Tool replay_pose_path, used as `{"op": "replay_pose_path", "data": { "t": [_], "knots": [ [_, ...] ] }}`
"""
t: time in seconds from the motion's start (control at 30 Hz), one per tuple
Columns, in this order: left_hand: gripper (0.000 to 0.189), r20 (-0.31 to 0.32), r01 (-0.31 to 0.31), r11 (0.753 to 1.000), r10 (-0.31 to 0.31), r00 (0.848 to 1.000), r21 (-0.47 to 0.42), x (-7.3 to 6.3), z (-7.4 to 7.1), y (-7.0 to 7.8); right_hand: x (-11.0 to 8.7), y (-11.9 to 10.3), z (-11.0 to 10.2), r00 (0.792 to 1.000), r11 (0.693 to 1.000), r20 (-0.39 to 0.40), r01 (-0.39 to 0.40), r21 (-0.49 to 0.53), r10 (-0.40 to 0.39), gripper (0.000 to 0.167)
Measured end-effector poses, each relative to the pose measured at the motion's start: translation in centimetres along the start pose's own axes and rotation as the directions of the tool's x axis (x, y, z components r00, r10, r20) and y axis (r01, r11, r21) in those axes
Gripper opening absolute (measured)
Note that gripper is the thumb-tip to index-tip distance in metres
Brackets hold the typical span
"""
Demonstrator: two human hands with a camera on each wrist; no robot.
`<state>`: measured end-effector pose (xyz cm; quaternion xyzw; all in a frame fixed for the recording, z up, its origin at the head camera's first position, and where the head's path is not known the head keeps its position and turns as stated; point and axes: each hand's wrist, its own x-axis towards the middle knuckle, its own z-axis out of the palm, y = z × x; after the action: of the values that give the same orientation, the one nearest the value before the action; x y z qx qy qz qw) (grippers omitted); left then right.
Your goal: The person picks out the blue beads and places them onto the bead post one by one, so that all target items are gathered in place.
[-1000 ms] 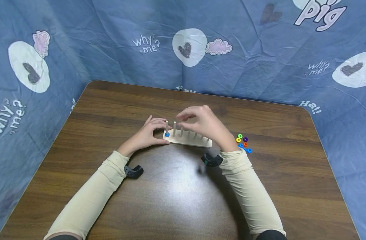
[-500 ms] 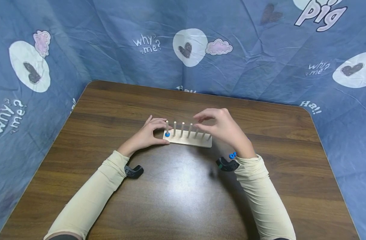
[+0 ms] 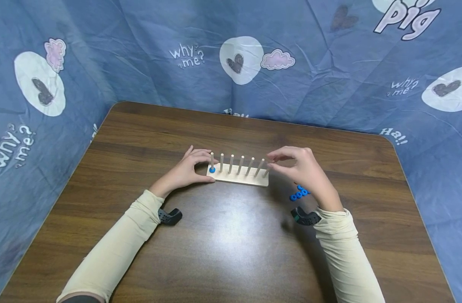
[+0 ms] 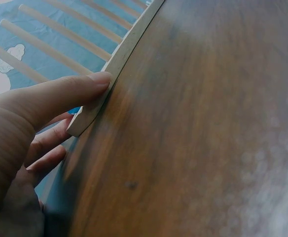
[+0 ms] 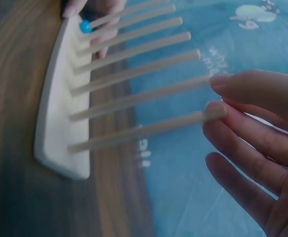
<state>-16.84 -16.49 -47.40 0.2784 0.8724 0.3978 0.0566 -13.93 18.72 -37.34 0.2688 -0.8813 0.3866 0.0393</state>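
Note:
A pale wooden pegboard (image 3: 240, 179) with a row of several upright pegs lies on the table. At its left end, one blue ring (image 3: 212, 170) sits around the base of the first peg. My left hand (image 3: 183, 171) grips that end, with the thumb on the front edge, as the left wrist view shows, and fingers behind the board (image 4: 122, 58). By the tops of the rightmost pegs hovers my right hand (image 3: 304, 170), thumb and fingers loosely bent with nothing held. In the right wrist view its fingertips are beside the last peg (image 5: 144, 132); whether they touch is unclear.
Several loose blue rings (image 3: 299, 195) lie on the brown wooden table (image 3: 223, 261) right of the board, partly hidden under the right hand and wrist. A blue printed cloth (image 3: 147, 63) hangs behind the table.
My right hand has moved to the right along the row, from near the left pegs to the last ones. The left hand keeps its hold and the board stays put.

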Motion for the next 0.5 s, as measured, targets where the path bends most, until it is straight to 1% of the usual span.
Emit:
{"op": "replay_pose_path", "data": {
  "t": [0.2, 0.37, 0.5],
  "knots": [
    [0.039, -0.002, 0.001, 1.0, -0.001, 1.0, 0.006, 0.0, 0.0, 0.1, -1.7, 1.1, -0.5, 0.998, 0.998, -0.015, -0.06, -0.031, 0.06, 0.019],
    [0.04, -0.003, 0.002, 1.0, -0.002, 1.0, 0.01, 0.0, 0.0, 0.0, -3.0, 2.1, -1.0, 0.995, 0.993, -0.033, -0.097, -0.063, 0.095, 0.02],
    [0.038, -0.003, 0.005, 1.0, -0.005, 1.0, 0.009, 0.0, 0.0, 0.0, -3.9, 2.7, -1.5, 0.991, 0.99, -0.044, -0.126, -0.059, 0.124, 0.02]
  ]
}}
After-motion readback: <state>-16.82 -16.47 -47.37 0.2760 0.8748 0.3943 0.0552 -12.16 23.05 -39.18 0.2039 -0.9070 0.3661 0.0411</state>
